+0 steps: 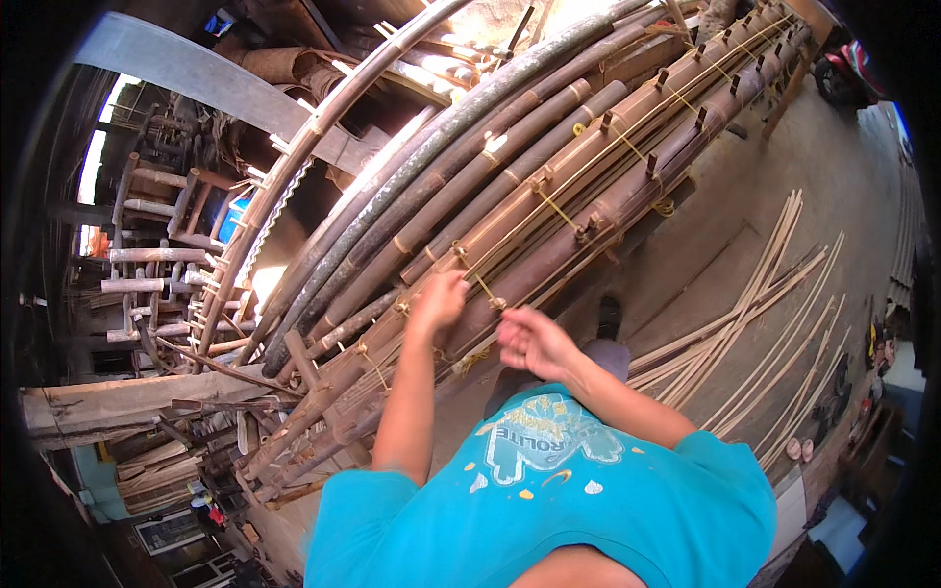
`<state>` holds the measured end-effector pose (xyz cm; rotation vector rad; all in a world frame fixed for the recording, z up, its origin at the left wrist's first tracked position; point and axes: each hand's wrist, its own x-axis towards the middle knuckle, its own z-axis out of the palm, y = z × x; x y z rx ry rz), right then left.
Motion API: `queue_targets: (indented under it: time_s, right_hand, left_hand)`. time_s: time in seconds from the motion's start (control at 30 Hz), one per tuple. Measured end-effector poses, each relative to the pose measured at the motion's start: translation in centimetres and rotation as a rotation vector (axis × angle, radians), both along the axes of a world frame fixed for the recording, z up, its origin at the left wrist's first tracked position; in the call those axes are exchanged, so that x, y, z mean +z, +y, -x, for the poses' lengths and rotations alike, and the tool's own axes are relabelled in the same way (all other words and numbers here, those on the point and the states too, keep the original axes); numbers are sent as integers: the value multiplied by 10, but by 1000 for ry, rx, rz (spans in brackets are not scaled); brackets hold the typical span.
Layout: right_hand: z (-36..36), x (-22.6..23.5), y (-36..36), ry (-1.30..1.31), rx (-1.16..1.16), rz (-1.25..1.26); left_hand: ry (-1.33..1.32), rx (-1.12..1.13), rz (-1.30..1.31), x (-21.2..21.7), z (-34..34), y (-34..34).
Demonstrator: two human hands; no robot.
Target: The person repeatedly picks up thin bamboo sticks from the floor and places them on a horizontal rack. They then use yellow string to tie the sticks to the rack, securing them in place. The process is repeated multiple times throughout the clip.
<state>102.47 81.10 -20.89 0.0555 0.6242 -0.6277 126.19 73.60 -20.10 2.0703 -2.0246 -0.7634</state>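
Two long brown bamboo poles (644,189) run diagonally across the bench, lashed together with yellow cord (557,208) wound around dark pegs (605,122). Over the nearer end of this frame, my left hand (440,302) is closed, its fingers curled beside the far pole. My right hand (535,343) is also closed, close to a knot (498,304) on the near pole. A short length of cord spans the poles between my hands. Whatever lies in the fingers of either hand is too small or hidden to make out.
Further bamboo poles (431,216) and a grey curved pipe (377,230) lie beyond the frame. A ladder-like curved bamboo piece (312,127) rises at left. Thin split strips (730,318) are spread over the floor at right. Part of a motorbike (840,76) shows at upper right.
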Motion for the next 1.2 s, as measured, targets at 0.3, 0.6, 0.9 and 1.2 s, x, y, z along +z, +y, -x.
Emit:
queue_targets:
  time_s: [0.3, 0.6, 0.9, 1.2]
  right_hand:
    - [-131, 98, -96, 1142, 625, 1770]
    - [-48, 142, -121, 424, 498, 1311]
    - [-17, 4, -25, 805, 642, 1696]
    - [-40, 1, 11, 1278, 167, 1992]
  left_hand:
    - [450, 111, 635, -82, 9, 6]
    - [212, 184, 290, -16, 15, 13]
    - [738, 225, 387, 53, 36, -49]
    - [299, 236, 351, -24, -25, -111]
